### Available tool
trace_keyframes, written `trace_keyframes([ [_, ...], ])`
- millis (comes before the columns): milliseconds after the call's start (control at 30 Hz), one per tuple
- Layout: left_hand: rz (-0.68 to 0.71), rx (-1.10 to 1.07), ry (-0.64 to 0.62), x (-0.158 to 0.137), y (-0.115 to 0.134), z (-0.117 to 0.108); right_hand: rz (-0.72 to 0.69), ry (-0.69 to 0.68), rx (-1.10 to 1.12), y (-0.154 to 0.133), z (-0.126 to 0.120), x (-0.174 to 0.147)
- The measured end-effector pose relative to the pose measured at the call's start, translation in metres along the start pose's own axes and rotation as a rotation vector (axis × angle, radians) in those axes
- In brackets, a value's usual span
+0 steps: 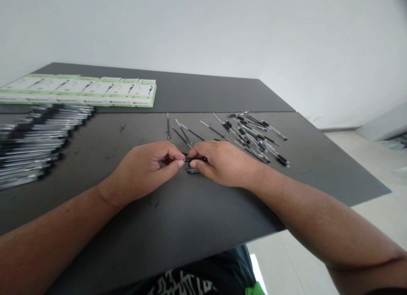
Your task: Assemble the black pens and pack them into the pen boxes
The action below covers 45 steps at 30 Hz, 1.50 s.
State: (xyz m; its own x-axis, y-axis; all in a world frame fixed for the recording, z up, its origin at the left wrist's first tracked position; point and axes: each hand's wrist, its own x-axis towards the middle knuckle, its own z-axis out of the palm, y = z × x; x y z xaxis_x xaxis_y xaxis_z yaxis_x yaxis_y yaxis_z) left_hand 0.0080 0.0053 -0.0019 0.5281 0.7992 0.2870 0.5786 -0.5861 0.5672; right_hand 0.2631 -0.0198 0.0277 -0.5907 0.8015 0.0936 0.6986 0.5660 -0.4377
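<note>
My right hand point(219, 161) is closed around a black pen point(188, 160), whose grip end points left; the rest of it is hidden in the palm. The thumb and index finger of my left hand point(149, 163) pinch the pen's tip from the left. Just under my right fingers lies a dark cap-like piece point(192, 171) on the table. Beyond both hands, several thin ink refills point(192, 133) lie loose, pointing different ways. To the right of my right hand is a heap of clear pen barrels with black grips point(254, 136).
Many clear pens with black parts point(38, 144) lie in a dense row at the left. Behind them stands a row of white and green boxes point(133, 93). The grey table point(178, 227) has its front edge near my body and its right corner point(381, 189) past my right arm.
</note>
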Motion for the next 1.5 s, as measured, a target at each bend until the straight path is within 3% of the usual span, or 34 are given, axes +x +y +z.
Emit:
trace_keyframes([
  [200, 0.019, 0.000, -0.025, 0.0004, 0.0002, -0.0002, 0.002, -0.059, -0.050, -0.0016, -0.0010, 0.0009],
  [367, 0.011, 0.010, -0.017, 0.0009, 0.0004, -0.0006, 0.036, 0.005, 0.013, -0.0009, -0.0004, 0.0002],
  [833, 0.026, -0.012, -0.009, 0.0015, 0.0020, 0.0001, 0.015, -0.066, -0.053, -0.0022, -0.0009, 0.0005],
  [1000, 0.025, -0.001, -0.002, 0.0012, 0.0020, -0.0005, 0.043, -0.014, 0.017, -0.0015, 0.0001, 0.0000],
  [1200, 0.023, 0.005, -0.012, 0.0008, 0.0004, 0.0002, 0.001, -0.069, -0.052, -0.0007, 0.0004, 0.0008],
  [1500, 0.020, 0.003, 0.008, 0.0009, 0.0015, -0.0006, 0.030, -0.035, -0.008, -0.0003, -0.0001, 0.0001],
])
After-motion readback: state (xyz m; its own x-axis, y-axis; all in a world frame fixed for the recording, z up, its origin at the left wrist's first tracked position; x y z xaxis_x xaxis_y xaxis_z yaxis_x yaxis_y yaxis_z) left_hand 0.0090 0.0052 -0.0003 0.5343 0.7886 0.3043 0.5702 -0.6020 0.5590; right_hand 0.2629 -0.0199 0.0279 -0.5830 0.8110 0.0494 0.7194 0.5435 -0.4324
